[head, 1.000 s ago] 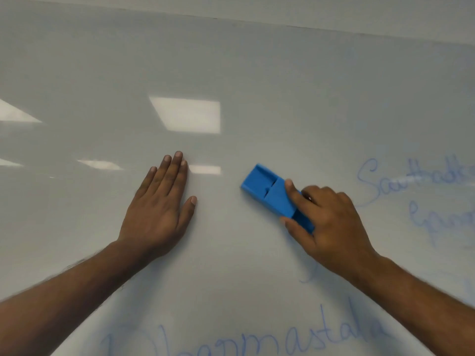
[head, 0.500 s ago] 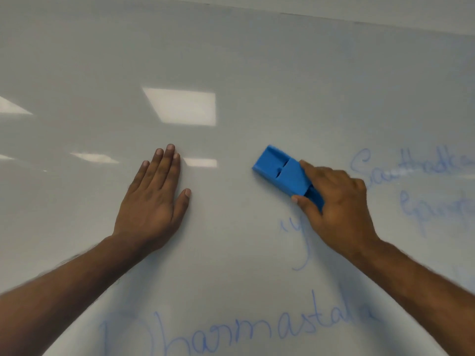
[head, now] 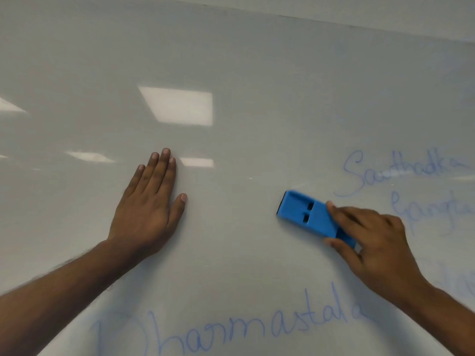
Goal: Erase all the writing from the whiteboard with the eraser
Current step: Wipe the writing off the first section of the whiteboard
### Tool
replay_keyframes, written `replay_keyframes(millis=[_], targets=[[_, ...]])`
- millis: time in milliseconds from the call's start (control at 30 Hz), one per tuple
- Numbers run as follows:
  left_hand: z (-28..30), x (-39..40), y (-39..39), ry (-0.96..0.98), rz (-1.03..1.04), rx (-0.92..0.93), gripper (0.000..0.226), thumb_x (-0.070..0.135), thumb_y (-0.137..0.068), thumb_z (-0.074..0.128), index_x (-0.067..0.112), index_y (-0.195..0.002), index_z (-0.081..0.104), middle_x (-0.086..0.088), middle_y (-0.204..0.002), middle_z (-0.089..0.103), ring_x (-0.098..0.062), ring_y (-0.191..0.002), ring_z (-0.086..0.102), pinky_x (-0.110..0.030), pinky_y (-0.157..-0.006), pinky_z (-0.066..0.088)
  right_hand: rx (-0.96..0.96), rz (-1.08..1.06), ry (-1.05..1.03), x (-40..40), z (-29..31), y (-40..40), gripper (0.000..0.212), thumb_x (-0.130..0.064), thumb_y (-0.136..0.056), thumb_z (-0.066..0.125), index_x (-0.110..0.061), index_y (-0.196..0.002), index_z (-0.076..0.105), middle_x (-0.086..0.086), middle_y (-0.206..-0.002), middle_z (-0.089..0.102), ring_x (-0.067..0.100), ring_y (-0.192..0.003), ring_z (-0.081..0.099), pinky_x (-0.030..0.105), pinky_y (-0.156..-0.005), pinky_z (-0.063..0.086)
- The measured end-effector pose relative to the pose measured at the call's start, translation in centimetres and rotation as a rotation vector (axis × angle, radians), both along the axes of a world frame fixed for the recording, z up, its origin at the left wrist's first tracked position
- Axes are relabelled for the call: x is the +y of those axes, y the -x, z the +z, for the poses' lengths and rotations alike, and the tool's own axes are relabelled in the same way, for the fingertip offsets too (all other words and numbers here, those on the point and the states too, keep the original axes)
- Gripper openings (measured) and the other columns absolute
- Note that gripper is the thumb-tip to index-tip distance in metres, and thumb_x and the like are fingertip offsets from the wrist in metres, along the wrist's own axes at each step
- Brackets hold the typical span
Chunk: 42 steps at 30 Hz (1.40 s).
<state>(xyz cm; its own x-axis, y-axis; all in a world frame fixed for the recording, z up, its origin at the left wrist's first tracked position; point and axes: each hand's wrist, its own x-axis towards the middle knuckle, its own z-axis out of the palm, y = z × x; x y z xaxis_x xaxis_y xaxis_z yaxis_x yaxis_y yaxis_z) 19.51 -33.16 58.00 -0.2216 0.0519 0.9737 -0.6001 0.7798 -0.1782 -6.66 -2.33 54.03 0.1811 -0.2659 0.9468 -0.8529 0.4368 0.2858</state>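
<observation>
The left hand (head: 149,209) lay flat, fingers straight, on the board (head: 257,60). The right hand (head: 372,242) gripped the eraser (head: 308,217), which had slid down-right; the stray mark beneath it was gone.

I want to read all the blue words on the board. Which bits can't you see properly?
- Head view: the top writing runs off the right edge, partly smeared.
- The second line is cut by the same edge; the right hand holding the eraser covers the board beneath.
- The bottom word meets the lower edge; its end is blurred.
</observation>
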Motion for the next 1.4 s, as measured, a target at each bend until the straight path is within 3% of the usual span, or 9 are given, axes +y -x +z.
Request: replay_keyframes(millis=[233, 533, 667, 833, 967, 1100, 1233, 1400], targets=[[-0.1, -0.1, 0.1, -0.003, -0.003, 0.007, 0.069, 0.047, -0.104, 0.019, 0.009, -0.16, 0.007, -0.004, -0.169, 0.002, -0.016, -0.156, -0.002, -0.036, -0.126, 0.002, -0.179, 0.121, 0.231, -3.0, -1.1, -1.5, 0.061, -0.047, -0.087, 0.05, -0.014, -0.139, 0.05, 0.002, -0.102, 0.059, 0.021, -0.086, 0.052, 0.033, -0.071, 0.031], [-0.3, 0.0, -0.1, -0.003, -0.019, -0.009, 0.07, 0.047, -0.103, 0.02, 0.008, -0.16, 0.008, -0.006, -0.169, 0.004, -0.018, -0.156, 0.0, -0.036, -0.127, 0.003, 0.222, 0.018, -0.222, -1.6, -6.4, -1.9, 0.053, -0.044, -0.096, 0.046, -0.018, -0.143, 0.042, 0.0, -0.123, 0.06, 0.018, -0.104, 0.054, 0.032, -0.082, 0.035], [-0.3, 0.0, -0.4, -0.008, -0.005, -0.034, 0.07, 0.048, -0.103, 0.019, 0.008, -0.16, 0.008, -0.005, -0.169, 0.002, -0.018, -0.156, 0.0, -0.035, -0.126, 0.002, 0.094, 0.03, -0.11, -1.5, -4.0, -1.7, 0.054, -0.045, -0.094, 0.046, -0.017, -0.14, 0.046, 0.001, -0.118, 0.061, 0.02, -0.103, 0.057, 0.033, -0.083, 0.035], [-0.4, -0.3, -1.6, 0.014, 0.013, -0.094, 0.07, 0.05, -0.104, 0.019, 0.01, -0.16, 0.008, -0.003, -0.169, 0.001, -0.015, -0.156, -0.001, -0.033, -0.126, 0.0, -0.114, 0.255, 0.096, -4.7, 0.4, -4.2, 0.056, -0.032, -0.085, 0.064, -0.01, -0.135, 0.053, 0.006, -0.112, 0.063, 0.022, -0.099, 0.057, 0.037, -0.082, 0.048], [-1.5, -1.5, -4.0, -0.074, -0.019, -0.044, 0.072, 0.052, -0.103, 0.018, 0.012, -0.161, 0.004, 0.001, -0.169, -0.003, -0.012, -0.156, -0.004, -0.028, -0.125, -0.003, -0.102, 0.366, -0.022, -8.4, -0.8, -8.2, 0.055, -0.03, -0.087, 0.062, -0.011, -0.137, 0.051, 0.004, -0.121, 0.058, 0.02, -0.108, 0.055, 0.032, -0.094, 0.044], [-3.5, -4.0, -7.8, -0.098, 0.023, -0.028, 0.072, 0.051, -0.102, 0.02, 0.01, -0.161, 0.008, -0.002, -0.169, 0.003, -0.015, -0.156, 0.001, -0.025, -0.125, -0.003, 0.054, 0.289, -0.245, -10.9, -5.2, -11.0, 0.056, -0.033, -0.088, 0.061, -0.01, -0.138, 0.049, 0.006, -0.123, 0.058, 0.022, -0.109, 0.056, 0.032, -0.094, 0.042], [-6.4, -5.8, -10.6, -0.072, 0.056, -0.091, 0.07, 0.047, -0.103, 0.022, 0.008, -0.16, 0.013, -0.006, -0.169, 0.008, -0.017, -0.156, 0.005, -0.031, -0.126, 0.003, 0.069, 0.263, -0.217, -11.9, -4.7, -12.4, 0.059, -0.036, -0.084, 0.065, -0.009, -0.135, 0.051, 0.005, -0.115, 0.061, 0.023, -0.098, 0.059, 0.031, -0.086, 0.043], [-10.1, -7.3, -11.8, -0.044, 0.046, -0.119, 0.067, 0.041, -0.104, 0.026, 0.006, -0.159, 0.015, -0.007, -0.169, 0.009, -0.02, -0.156, 0.006, -0.035, -0.127, 0.005, -0.005, 0.296, -0.144, -14.2, -2.7, -14.4, 0.062, -0.05, -0.089, 0.057, -0.011, -0.137, 0.05, 0.003, -0.117, 0.06, 0.021, -0.102, 0.056, 0.032, -0.086, 0.044]])
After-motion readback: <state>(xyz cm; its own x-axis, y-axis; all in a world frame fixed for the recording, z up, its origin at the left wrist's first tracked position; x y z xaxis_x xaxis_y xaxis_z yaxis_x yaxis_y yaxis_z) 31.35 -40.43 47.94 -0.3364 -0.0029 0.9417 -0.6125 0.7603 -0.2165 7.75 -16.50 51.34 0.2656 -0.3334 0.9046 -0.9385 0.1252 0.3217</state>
